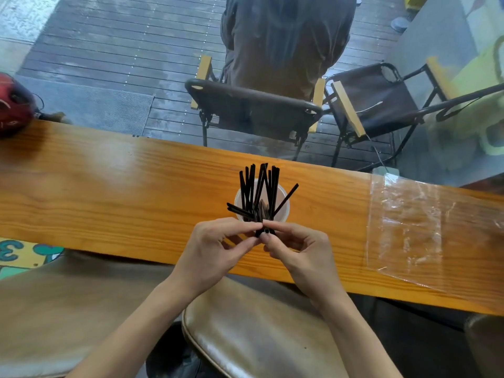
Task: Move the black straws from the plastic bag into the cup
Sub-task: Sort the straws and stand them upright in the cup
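I have my left hand [215, 246] and my right hand [297, 249] together just on the near side of the cup [283, 205], thumb and fingertips of each pinching the near ends of a small bunch of black straws [261, 192]. I hold them by the ends so the bunch stays gathered and I can steer the far ends where I want them. Their other ends reach over the cup's rim, among the straws standing in it — most upright, one leaning out to the right of the cup, a couple poking out to its left. How many I'm pinching I can't tell; my fingers cover them. The cup sits mid-width on the wooden counter [109, 192], close enough to reach easily. The plastic bag [417, 227] lies flat well to the right of the cup — it looks empty, so I judge this is the last bunch.
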